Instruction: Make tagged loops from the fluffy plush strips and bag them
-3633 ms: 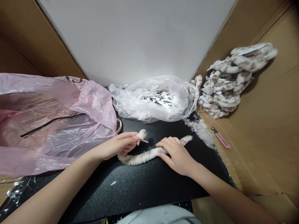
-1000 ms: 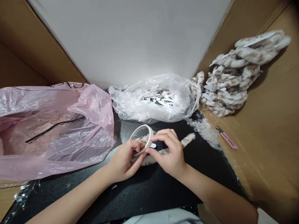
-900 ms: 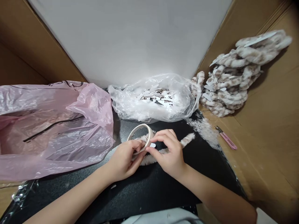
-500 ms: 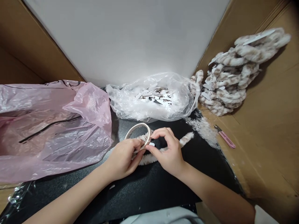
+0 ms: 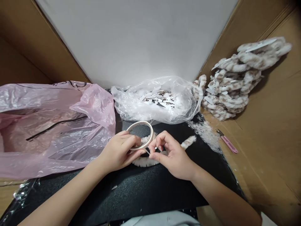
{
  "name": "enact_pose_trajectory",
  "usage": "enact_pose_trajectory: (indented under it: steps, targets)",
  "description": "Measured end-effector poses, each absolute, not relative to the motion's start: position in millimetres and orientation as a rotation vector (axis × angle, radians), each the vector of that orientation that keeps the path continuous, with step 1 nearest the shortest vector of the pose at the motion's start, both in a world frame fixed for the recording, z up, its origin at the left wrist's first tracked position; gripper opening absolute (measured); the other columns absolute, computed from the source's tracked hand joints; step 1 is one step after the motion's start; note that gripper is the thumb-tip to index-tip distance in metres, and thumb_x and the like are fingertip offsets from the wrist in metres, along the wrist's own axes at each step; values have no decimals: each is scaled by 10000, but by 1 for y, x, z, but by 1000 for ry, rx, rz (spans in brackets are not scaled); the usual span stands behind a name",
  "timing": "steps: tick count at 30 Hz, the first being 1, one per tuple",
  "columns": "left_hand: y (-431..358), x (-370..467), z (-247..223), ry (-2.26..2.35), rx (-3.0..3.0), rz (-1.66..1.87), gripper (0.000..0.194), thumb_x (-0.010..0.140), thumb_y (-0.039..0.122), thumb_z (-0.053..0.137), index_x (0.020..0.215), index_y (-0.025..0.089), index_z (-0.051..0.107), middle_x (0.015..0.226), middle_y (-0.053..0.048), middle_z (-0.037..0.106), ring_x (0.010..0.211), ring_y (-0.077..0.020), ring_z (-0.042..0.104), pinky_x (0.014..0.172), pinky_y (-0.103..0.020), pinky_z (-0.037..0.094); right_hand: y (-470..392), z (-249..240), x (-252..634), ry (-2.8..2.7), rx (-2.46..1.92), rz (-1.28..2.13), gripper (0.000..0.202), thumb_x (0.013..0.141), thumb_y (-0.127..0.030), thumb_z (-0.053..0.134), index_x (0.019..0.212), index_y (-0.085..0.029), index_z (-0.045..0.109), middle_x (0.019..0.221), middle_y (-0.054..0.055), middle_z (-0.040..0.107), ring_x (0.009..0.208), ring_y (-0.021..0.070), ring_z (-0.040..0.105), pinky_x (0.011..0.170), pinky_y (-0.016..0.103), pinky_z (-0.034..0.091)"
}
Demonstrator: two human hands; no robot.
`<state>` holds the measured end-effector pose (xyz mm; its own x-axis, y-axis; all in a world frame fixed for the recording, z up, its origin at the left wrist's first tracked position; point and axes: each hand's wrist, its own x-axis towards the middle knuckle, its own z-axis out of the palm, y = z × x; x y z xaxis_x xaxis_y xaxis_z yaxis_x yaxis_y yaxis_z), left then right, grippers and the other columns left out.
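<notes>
My left hand (image 5: 123,150) is closed on the lower left of a roll of tape (image 5: 150,133), a narrow pale ring with printing inside its core. Between the roll and my right hand (image 5: 172,157) a short end of tape (image 5: 147,151) stretches out. The thumb and forefinger of that hand pinch the tape's end. Under both hands lies a fuzzy white-and-brown strip (image 5: 145,162); its far end (image 5: 188,142) sticks out to the right. My fingers hide part of the strip.
A clear plastic bag (image 5: 157,113) with small white and metal pieces lies behind my hands. To the left spreads a pink plastic bag (image 5: 94,138) with a black strip (image 5: 56,127) on it. At right are a pink cutter (image 5: 228,142) and a heap of fuzzy loops (image 5: 235,81).
My right hand has drawn slightly away from the roll, and a short length of tape now shows between the hands. The roll has tilted a little. The view has shifted slightly.
</notes>
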<state>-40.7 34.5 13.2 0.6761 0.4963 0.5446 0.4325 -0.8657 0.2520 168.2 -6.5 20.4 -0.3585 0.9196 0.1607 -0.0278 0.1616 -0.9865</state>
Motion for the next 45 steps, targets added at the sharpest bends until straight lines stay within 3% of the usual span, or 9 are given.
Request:
enact_pose_trajectory:
  steps: [6,11,16,20,24,27,32,39,45]
  targets:
    - [48,-55,19,444,2794,810,146,870,160,352,795,201,472,658,-25,533,612,-188,485,658,-334,373,-12,37,178,-1280,-672,1710,347,825,-180,691,800,-226,348,761,-47,513,665,86,371,632,225,313]
    - [60,-72,22,637,2800,818,127,889,228,425,788,203,497,661,-5,563,605,-164,508,760,-356,370,-31,50,190,-1279,-611,1796,327,821,-221,715,810,-216,389,739,-34,509,656,89,392,615,228,310]
    - [56,-73,28,776,2797,895,186,891,234,436,725,201,515,602,13,544,568,-148,486,720,-353,314,-39,54,208,-1335,-692,1708,351,811,-334,718,804,-233,382,707,-29,480,640,118,408,602,253,354]
    - [48,-65,32,894,2792,986,167,879,201,471,727,200,542,601,16,589,559,-146,491,697,-349,293,-30,54,230,-1465,-941,1420,253,847,-398,644,928,-249,457,788,1,480,697,150,457,633,282,410]
    - [43,-60,34,977,2890,1094,73,859,177,537,808,204,582,597,33,610,562,-148,510,707,-353,275,-18,63,235,-1517,-1202,718,169,862,-341,592,991,-245,538,847,16,486,790,174,481,703,298,419]
    - [40,-56,34,989,2951,1122,60,844,151,554,840,207,575,635,32,633,636,-163,563,735,-357,282,-9,72,213,-1780,-1256,479,139,834,-327,600,918,-218,576,859,28,548,822,190,505,738,330,403]
    - [34,-48,33,1018,2921,1149,96,843,113,530,853,203,562,677,28,640,681,-159,591,806,-368,315,5,72,159,-2219,-1363,118,254,752,-422,659,740,-181,580,788,31,611,812,220,519,810,417,330]
    - [27,-39,37,1209,2753,1146,148,889,170,496,749,191,537,595,42,576,587,-141,515,690,-347,279,15,65,146,-2437,-1281,-137,154,854,-210,512,740,-162,603,793,52,633,824,221,515,806,429,285]
    - [24,-32,43,1337,2620,1048,260,881,223,492,625,179,481,523,64,456,518,-113,454,656,-334,246,4,76,150,-2552,-1245,-160,104,863,-160,516,793,-174,592,822,55,628,845,229,492,791,439,278]
